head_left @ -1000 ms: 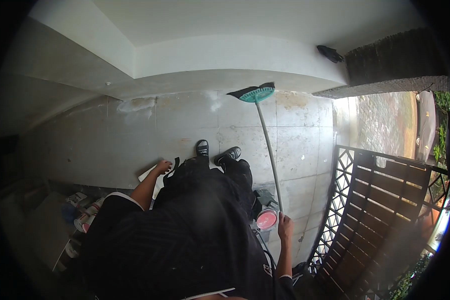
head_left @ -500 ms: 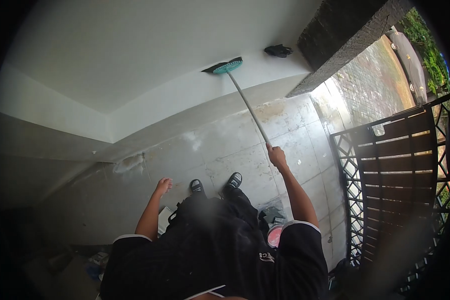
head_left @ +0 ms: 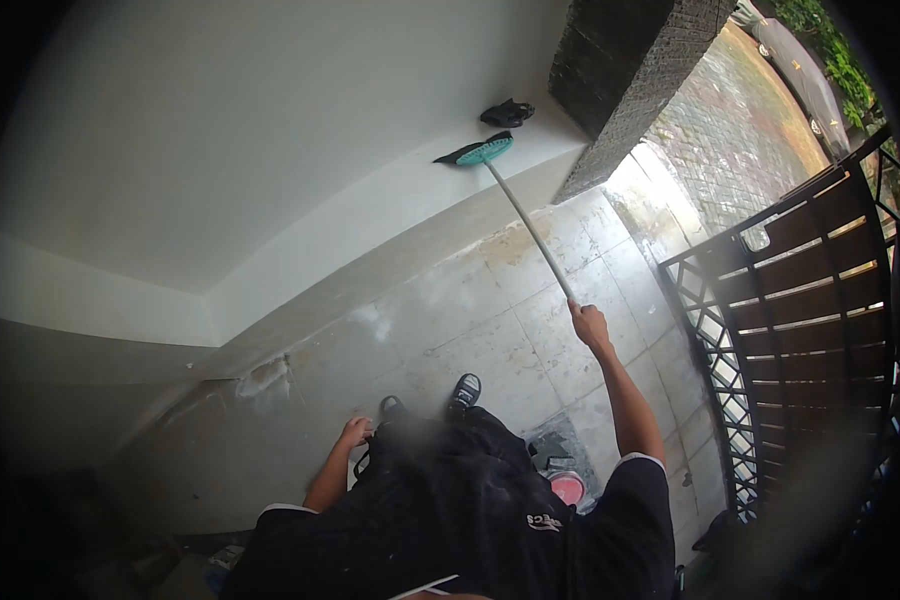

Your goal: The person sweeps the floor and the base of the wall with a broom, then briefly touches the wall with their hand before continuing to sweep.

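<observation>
My right hand (head_left: 589, 325) is wrapped round the end of the long pale handle of a broom (head_left: 530, 228). The broom's teal head with dark bristles rests on the white ledge (head_left: 370, 205) along the wall. Just beyond the bristles, a crumpled black item (head_left: 508, 113) lies on the same ledge. My left hand (head_left: 355, 431) hangs low beside my left leg, away from the broom, with its fingers curled; whether anything small is in them is too unclear to tell.
A dark textured pillar (head_left: 620, 90) stands past the ledge's end. On the right is a brown slatted metal gate (head_left: 805, 300). A red round container (head_left: 567, 488) sits on the tiled floor (head_left: 470, 310) by my legs. A covered car (head_left: 805, 85) is outside.
The broom head has slid along the ledge closer to the black item, and my right hand has moved right with the handle. The whole view has also shifted.
</observation>
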Demonstrator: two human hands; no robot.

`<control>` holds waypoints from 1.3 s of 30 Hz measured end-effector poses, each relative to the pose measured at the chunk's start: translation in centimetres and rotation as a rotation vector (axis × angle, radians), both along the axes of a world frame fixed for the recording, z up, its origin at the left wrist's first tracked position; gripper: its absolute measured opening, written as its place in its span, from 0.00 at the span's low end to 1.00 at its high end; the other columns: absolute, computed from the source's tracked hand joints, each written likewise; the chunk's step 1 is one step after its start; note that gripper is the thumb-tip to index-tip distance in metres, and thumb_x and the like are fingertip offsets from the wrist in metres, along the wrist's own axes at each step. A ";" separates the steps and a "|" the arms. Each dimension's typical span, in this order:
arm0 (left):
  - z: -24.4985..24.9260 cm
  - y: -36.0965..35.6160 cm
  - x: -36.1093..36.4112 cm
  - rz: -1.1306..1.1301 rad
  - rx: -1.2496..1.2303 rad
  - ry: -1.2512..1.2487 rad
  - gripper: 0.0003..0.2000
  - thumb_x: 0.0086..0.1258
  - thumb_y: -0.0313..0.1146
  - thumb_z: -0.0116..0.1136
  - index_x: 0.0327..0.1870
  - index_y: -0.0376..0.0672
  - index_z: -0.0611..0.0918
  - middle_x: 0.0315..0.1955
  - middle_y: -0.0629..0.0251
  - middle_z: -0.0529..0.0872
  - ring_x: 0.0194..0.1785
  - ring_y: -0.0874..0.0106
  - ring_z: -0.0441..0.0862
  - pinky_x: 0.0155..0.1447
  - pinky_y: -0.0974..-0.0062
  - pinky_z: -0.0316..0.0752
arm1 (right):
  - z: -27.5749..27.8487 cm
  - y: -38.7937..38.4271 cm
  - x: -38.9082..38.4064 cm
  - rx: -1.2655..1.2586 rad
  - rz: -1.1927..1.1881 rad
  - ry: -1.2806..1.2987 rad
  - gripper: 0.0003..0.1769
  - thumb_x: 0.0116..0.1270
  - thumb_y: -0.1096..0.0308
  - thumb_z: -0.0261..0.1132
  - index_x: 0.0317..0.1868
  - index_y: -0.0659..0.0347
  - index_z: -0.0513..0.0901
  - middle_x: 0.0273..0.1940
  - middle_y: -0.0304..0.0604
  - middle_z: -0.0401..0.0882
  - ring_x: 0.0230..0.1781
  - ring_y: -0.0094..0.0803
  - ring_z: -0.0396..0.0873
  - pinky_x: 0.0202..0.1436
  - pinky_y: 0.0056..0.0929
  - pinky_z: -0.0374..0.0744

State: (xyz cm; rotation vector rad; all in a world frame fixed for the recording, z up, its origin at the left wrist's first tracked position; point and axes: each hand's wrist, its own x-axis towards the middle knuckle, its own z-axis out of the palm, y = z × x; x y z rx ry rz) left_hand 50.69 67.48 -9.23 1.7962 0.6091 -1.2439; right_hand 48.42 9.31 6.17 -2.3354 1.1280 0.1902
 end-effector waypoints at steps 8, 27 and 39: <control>1.2 -5.9 4.0 -0.050 -0.027 -0.139 0.15 0.57 0.45 0.44 0.42 0.47 0.71 0.33 0.67 0.77 0.34 0.74 0.73 0.36 0.74 0.68 | 1.0 -3.9 0.5 0.180 -0.001 0.084 0.34 0.56 0.43 0.44 0.30 0.74 0.70 0.25 0.58 0.73 0.20 0.42 0.74 0.20 0.34 0.72; 0.1 -10.2 5.0 -0.105 -0.063 -0.132 0.14 0.57 0.44 0.46 0.38 0.46 0.73 0.28 0.66 0.76 0.27 0.77 0.71 0.27 0.78 0.66 | 1.9 -8.2 0.4 0.068 0.028 0.032 0.35 0.56 0.43 0.45 0.27 0.75 0.73 0.24 0.60 0.74 0.24 0.47 0.74 0.29 0.39 0.71; 0.1 -11.2 4.4 -0.256 -0.090 -0.107 0.12 0.57 0.41 0.47 0.37 0.44 0.72 0.27 0.69 0.76 0.24 0.81 0.69 0.23 0.83 0.63 | 6.3 -4.1 -15.1 0.088 -0.190 0.179 0.33 0.56 0.45 0.45 0.19 0.74 0.73 0.24 0.66 0.70 0.29 0.55 0.71 0.35 0.43 0.67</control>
